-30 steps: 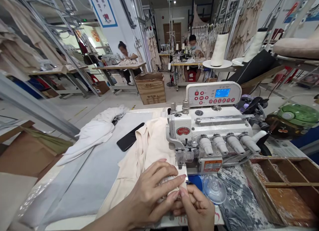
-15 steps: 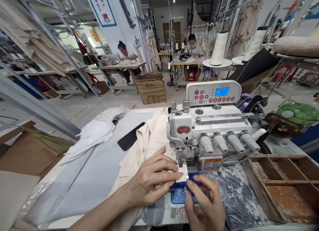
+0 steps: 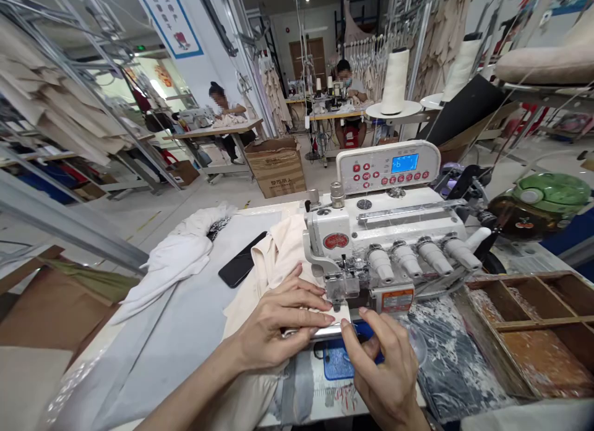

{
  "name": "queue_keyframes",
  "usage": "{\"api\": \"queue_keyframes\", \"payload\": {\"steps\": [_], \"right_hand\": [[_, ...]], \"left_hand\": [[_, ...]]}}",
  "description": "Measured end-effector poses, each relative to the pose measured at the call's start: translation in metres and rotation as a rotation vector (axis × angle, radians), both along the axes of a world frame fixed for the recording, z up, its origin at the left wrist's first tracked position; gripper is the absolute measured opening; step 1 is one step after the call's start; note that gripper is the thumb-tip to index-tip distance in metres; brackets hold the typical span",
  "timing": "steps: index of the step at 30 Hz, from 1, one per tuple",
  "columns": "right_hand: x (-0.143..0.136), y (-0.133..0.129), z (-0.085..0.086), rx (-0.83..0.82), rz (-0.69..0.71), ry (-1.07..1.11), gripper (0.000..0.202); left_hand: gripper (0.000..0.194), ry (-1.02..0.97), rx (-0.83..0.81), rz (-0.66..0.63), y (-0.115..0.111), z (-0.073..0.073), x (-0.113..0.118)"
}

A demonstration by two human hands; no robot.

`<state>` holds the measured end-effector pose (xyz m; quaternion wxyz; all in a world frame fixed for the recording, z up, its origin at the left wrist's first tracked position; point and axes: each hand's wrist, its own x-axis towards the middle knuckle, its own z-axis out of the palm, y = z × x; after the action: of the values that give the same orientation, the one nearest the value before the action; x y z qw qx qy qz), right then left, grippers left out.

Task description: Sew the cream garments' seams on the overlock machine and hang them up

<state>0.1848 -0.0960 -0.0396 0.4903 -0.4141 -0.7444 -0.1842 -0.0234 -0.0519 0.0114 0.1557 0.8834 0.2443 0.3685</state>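
My left hand (image 3: 283,322) lies flat on cream fabric (image 3: 278,245), its fingers stretched toward the presser foot (image 3: 337,298) of a white overlock sewing machine (image 3: 385,223). A narrow end of the fabric shows at the foot, just beyond those fingertips. On the right side of that end, my right hand (image 3: 385,360) has one fingertip at the fabric's edge and another finger held apart beside the machine. Its remaining fingers are partly curled. Below the fabric end is a blue tray (image 3: 338,364), partly covered by the right hand.
A black phone (image 3: 242,259) lies left of the fabric, with a white cloth bundle (image 3: 180,257) farther left. At right are a wooden compartment box (image 3: 499,324) and a green-lidded pot (image 3: 550,192). Thread cones (image 3: 394,84) stand behind the machine. Two people work at tables beyond.
My right hand has moved up toward the fabric's edge, its fingers spreading. The fabric end reaches less far over the blue tray. My left hand stays flat; the view has shifted slightly.
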Motion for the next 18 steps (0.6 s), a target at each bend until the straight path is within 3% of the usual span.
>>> {"api": "queue_keyframes", "payload": {"steps": [5, 8, 11, 13, 15, 18], "right_hand": [[-0.004, 0.009, -0.005, 0.048, -0.096, 0.011, 0.048], [-0.003, 0.010, -0.009, 0.083, -0.132, 0.006, 0.045], [0.000, 0.010, -0.012, 0.090, -0.128, 0.011, 0.044], [0.002, 0.008, -0.012, 0.090, -0.122, 0.013, 0.043], [0.005, 0.006, -0.011, 0.113, -0.102, -0.011, 0.040], [0.004, 0.003, -0.007, 0.181, -0.019, -0.017, 0.033]], "left_hand": [[0.032, -0.031, 0.012, 0.006, 0.016, -0.001, -0.003], [0.021, -0.070, 0.002, 0.040, 0.049, 0.000, -0.002], [0.029, -0.119, -0.010, 0.148, 0.090, 0.001, 0.000], [0.029, -0.157, -0.004, 0.246, 0.102, 0.000, 0.000], [0.026, -0.193, 0.013, 0.320, 0.090, -0.003, -0.001], [0.028, -0.221, 0.053, 0.314, 0.035, -0.011, -0.003]]}}
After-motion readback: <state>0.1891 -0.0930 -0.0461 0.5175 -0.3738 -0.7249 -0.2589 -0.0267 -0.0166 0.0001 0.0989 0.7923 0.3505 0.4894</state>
